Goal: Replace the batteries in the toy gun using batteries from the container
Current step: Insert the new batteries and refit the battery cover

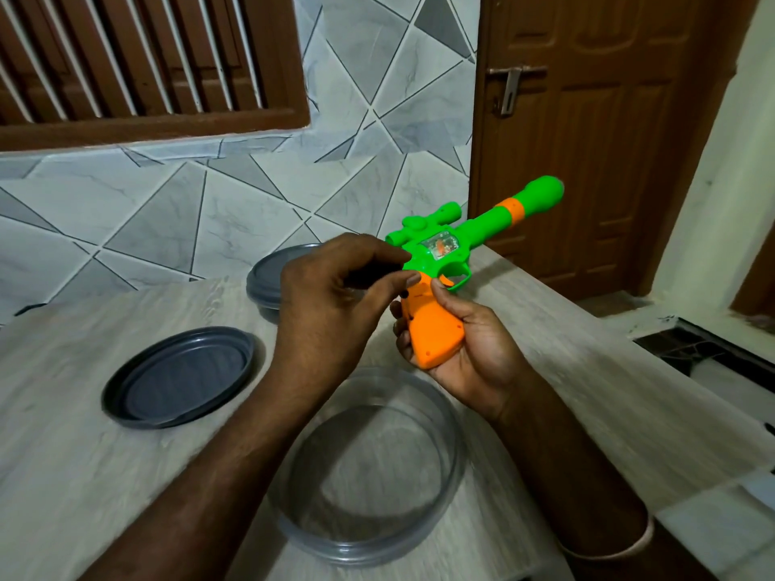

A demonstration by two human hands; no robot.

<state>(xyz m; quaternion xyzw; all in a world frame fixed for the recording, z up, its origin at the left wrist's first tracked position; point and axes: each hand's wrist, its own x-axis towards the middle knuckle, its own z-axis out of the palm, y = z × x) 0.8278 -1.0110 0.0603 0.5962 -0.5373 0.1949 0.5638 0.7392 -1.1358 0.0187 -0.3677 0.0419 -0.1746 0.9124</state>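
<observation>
A green toy gun (474, 241) with an orange grip (434, 329) is held above the table, barrel pointing up and to the right. My right hand (469, 358) grips the orange handle from below. My left hand (335, 295) pinches a small dark cylinder, apparently a battery (369, 276), between thumb and fingers at the top of the grip. A clear round container (369, 534) stands on the table in front of me with nothing visible inside.
A dark grey lid (180, 377) lies upside down at the left on the pale wood-grain table (84, 475). A second container with a grey lid (268, 278) stands behind my left hand. A tiled wall and a brown door lie beyond.
</observation>
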